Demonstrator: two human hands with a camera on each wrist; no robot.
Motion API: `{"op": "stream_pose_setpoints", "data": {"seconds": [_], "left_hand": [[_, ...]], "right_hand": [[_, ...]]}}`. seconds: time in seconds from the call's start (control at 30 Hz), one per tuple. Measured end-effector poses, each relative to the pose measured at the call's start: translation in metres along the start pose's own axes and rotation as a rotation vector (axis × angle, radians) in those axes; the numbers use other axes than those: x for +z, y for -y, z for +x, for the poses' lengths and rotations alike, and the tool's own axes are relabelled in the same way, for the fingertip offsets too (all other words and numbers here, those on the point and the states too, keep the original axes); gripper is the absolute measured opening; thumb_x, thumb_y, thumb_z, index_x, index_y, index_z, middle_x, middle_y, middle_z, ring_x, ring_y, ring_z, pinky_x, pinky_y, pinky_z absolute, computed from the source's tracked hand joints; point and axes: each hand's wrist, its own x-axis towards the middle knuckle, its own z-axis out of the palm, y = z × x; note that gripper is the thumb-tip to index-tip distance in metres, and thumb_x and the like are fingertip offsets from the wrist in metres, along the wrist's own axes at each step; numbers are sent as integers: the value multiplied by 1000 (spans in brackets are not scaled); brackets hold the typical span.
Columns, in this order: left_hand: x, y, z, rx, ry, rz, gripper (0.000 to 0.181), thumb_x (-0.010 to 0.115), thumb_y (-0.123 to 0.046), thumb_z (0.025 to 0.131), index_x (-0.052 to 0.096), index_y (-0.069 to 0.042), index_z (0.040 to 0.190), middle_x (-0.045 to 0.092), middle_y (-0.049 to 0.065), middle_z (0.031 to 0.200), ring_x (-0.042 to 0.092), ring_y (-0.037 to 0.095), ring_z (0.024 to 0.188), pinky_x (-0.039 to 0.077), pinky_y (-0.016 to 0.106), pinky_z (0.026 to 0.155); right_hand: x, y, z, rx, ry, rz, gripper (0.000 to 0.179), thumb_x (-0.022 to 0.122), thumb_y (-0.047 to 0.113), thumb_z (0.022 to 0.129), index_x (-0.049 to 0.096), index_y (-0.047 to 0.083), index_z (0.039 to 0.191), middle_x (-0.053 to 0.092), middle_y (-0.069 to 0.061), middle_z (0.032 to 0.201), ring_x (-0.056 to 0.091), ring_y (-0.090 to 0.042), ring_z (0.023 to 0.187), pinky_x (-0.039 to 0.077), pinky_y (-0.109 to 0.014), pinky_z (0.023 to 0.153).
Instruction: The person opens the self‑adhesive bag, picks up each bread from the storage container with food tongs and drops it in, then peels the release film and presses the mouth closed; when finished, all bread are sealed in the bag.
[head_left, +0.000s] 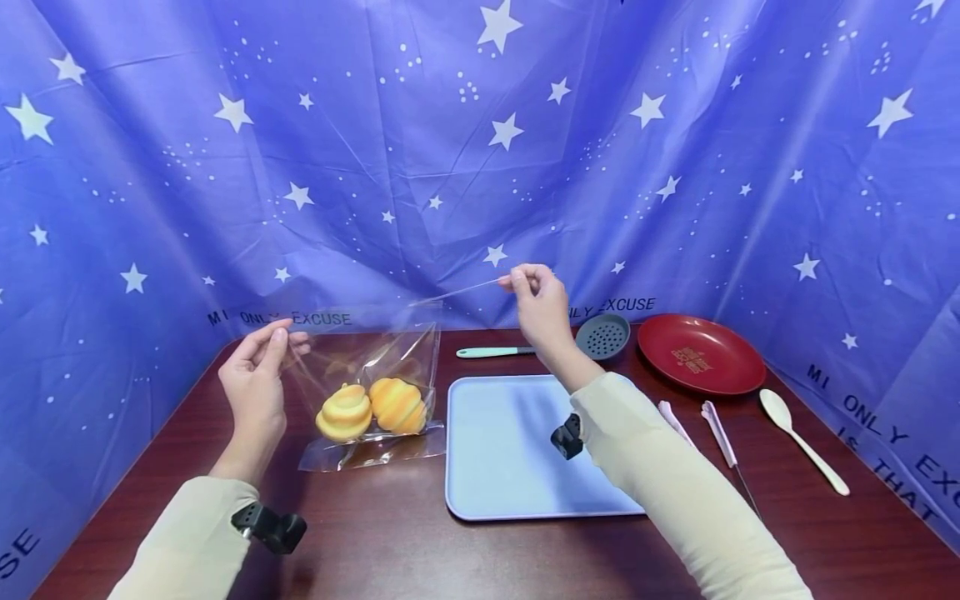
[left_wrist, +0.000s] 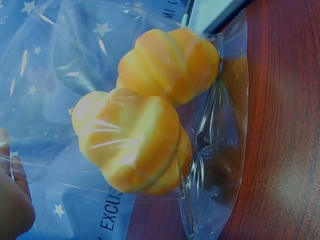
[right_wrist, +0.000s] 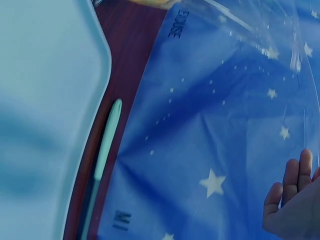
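A clear plastic bag [head_left: 405,350] stands stretched above the table's left part, its mouth pulled wide. Inside sit two yellow bread rolls, a swirled one [head_left: 345,414] on the left and a ridged one [head_left: 397,406] on the right; both fill the middle of the left wrist view. My left hand [head_left: 257,387] pinches the bag's left edge between thumb and fingers. On the other side, my right hand [head_left: 542,308] pinches the bag's drawn-out corner, high above the tray's far edge. In the right wrist view, the bag's film [right_wrist: 270,45] runs down toward that hand.
A pale blue tray [head_left: 510,450] lies mid-table under my right forearm. Behind it is a skimmer [head_left: 603,336] with a mint handle. To the right are a red plate [head_left: 697,333], a cream spoon [head_left: 780,408] and two pink-handled utensils [head_left: 720,433], partly behind my sleeve.
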Motion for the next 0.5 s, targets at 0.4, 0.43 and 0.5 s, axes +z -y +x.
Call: {"op": "stream_pose_setpoints", "data": {"seconds": [0.4, 0.43, 0.5], "left_hand": [[3, 1, 0, 11, -36, -26, 13, 61, 5, 98, 74, 9, 100, 75, 8, 74, 72, 13, 63, 59, 22, 69], [4, 2, 0, 11, -39, -30, 13, 61, 5, 98, 74, 9, 99, 75, 8, 74, 72, 13, 63, 59, 22, 69], [4, 2, 0, 6, -40, -37, 13, 62, 5, 98, 74, 9, 99, 75, 8, 74, 72, 13, 63, 59, 22, 69]], "right_hand": [[-54, -24, 6, 107, -123, -2, 24, 51, 14, 108, 61, -5, 117, 75, -13, 106, 63, -6, 91, 46, -21, 81], [-59, -26, 6, 118, -131, 3, 23, 51, 15, 108, 61, -4, 116, 75, -9, 103, 63, -4, 90, 47, -21, 82], [-66, -29, 6, 134, -144, 31, 22, 50, 15, 108, 61, -4, 115, 74, 1, 95, 62, -3, 90, 48, -22, 85]]}}
